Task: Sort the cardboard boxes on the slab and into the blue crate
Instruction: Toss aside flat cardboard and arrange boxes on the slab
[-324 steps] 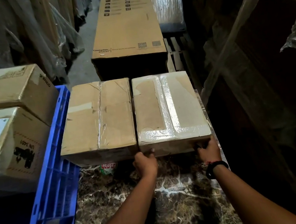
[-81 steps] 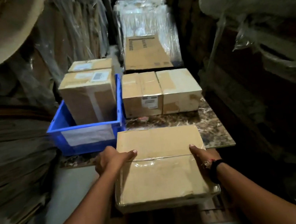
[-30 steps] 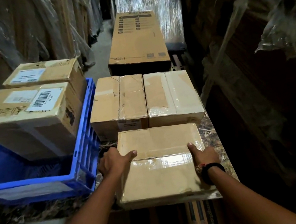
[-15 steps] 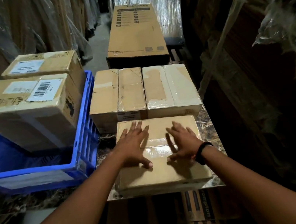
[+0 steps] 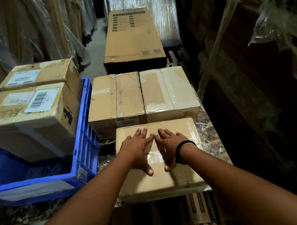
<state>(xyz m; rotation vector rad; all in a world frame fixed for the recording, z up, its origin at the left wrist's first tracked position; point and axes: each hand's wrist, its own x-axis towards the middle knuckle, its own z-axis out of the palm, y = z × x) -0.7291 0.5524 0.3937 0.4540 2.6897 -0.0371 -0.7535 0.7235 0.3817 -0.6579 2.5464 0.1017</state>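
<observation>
1. Plastic-draped stacks wall a narrow storeroom aisle, where a dark veined marble slab surface [image 5: 212, 133] carries parcels beside a blue plastic crate [image 5: 84, 157].
2. A person's left hand [image 5: 137, 149] and right hand [image 5: 170, 143], the latter above a black wristband [image 5: 183, 148], lie flat on a low brown cardboard box banded with glossy tape [image 5: 160, 180]. The fingers are straight and spread, pressing down and grasping nothing.
3. That box sits at the slab's near edge. Its far side is right up against a brown taped cardboard box [image 5: 114, 98] and a pale film-wrapped cardboard box [image 5: 169, 89], which stand side by side.
4. A large barcode-labelled cardboard box [image 5: 22, 116] and a second labelled cardboard box [image 5: 40, 75] behind it stand in the crate.
5. The low box looks stiff and square-edged and probably not heavy. Its tape band appears slick, so the bare cardboard of the two short sides seems the surest hold, one hand to each.
6. With its front at the slab's lip, it may tip if pulled nearer.
</observation>
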